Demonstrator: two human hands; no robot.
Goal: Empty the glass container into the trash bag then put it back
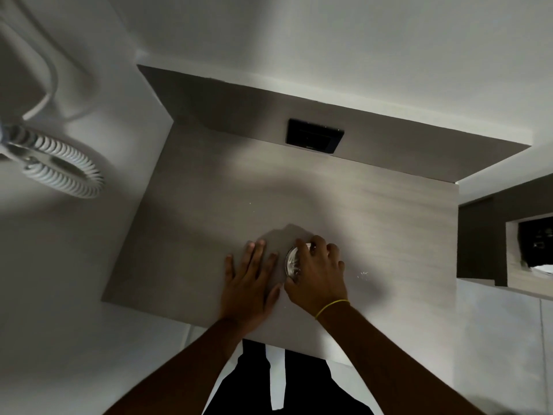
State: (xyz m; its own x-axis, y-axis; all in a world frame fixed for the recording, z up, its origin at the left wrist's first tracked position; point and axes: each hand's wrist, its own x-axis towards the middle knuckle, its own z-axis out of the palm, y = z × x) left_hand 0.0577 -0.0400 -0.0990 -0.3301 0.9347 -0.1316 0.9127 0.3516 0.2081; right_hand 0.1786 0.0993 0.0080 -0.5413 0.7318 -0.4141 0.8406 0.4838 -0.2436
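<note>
A small round glass container [291, 262] stands on the grey wooden shelf [374, 223], mostly covered by my right hand [317, 269], whose fingers wrap over its top and rim. Only the container's left edge shows, so its contents are hidden. My left hand [251, 280] lies flat on the shelf just left of the container, fingers spread and holding nothing. No trash bag is in view.
A black wall plate [314, 136] is set in the shelf's back panel. A coiled white cord [64, 166] hangs on the wall at the left. A dark recessed niche [529, 250] sits at the right. Small white specks [363, 275] lie right of my right hand.
</note>
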